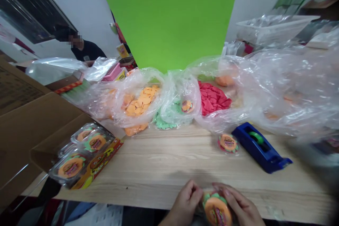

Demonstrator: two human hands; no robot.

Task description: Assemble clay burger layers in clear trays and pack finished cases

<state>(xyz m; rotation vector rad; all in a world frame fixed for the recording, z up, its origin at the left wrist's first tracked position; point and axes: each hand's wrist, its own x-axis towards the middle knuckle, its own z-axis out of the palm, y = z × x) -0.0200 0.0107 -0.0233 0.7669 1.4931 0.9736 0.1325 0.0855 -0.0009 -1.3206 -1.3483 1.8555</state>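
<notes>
My left hand [185, 201] and right hand [239, 204] are both closed on one orange disc [217, 212] with a green frilled edge, gripping it from either side, the right fingers [225, 192] curled over its top. I hold it at the near edge of the wooden table [164, 157], its round face tipped up toward me; being round, it shows no long axis. Farther along the table, one smaller disc [228, 143] lies just beside a blue tape dispenser [261, 147], which sits at a slant. To my left, three discs in clear trays [71, 167] rest on a yellow-and-orange card [102, 162], against a cardboard box [39, 127]. Beyond them stand at least three clear bags: one of orange discs [139, 102], one of green pieces [165, 120], and one of red pieces [213, 98]. Farther back are a clear bin [272, 30], a person in a dark top [88, 51], and a green wall [169, 14].
</notes>
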